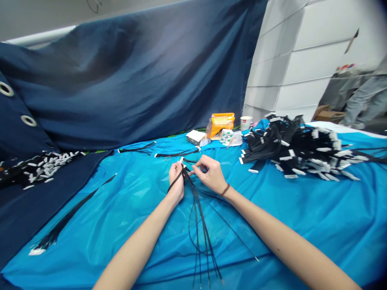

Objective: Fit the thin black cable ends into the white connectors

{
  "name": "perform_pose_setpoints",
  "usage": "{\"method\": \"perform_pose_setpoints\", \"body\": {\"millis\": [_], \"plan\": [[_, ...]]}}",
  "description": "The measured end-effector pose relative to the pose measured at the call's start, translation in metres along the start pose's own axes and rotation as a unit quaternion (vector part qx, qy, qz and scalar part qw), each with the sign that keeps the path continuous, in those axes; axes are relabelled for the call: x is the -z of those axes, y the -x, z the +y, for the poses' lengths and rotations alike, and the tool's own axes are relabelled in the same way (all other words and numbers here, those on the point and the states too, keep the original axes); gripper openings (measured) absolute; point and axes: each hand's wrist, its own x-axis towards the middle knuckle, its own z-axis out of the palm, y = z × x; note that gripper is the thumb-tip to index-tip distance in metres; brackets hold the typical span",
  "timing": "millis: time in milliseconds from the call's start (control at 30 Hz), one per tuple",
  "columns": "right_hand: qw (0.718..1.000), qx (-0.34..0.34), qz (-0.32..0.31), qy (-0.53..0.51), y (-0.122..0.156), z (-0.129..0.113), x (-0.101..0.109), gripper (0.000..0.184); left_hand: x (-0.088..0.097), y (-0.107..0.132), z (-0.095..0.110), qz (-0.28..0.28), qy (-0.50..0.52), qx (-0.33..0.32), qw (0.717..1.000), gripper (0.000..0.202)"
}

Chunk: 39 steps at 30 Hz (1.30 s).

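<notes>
My left hand [177, 179] is closed around the top of a black wire harness [201, 217], close to its small white connector [182, 160]. The harness's thin wires fan down over the blue sheet, and one strays off to the right. Just beside the connector, my right hand [210, 173] pinches what looks like one of these wires between thumb and forefinger. Beyond my hands, another black wire bundle [177, 154] lies across the sheet. The exact contact between fingertips and wire is too small to make out.
At right is a big heap of black harnesses with white connectors [302, 149]; another pile [45, 167] lies at left. One loose harness [72, 213] rests left of me. An orange bag [222, 123], paper cup [246, 122] and small box [196, 137] stand behind. A person's legs [364, 98] show far right.
</notes>
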Motion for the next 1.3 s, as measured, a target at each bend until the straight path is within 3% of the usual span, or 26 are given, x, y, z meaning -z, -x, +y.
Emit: {"method": "perform_pose_setpoints", "body": {"millis": [733,1300], "plan": [[1.0,-0.016,-0.006,0.012,0.0017,0.0028,-0.0042,0.019,0.0003,-0.0009,-0.0012,-0.002,0.014,0.008,1.0,0.032],[0.993,-0.019,-0.089,0.07,0.0031,0.0055,-0.0039,0.021,0.0021,-0.0019,-0.0036,-0.004,0.002,0.004,1.0,0.031]]}}
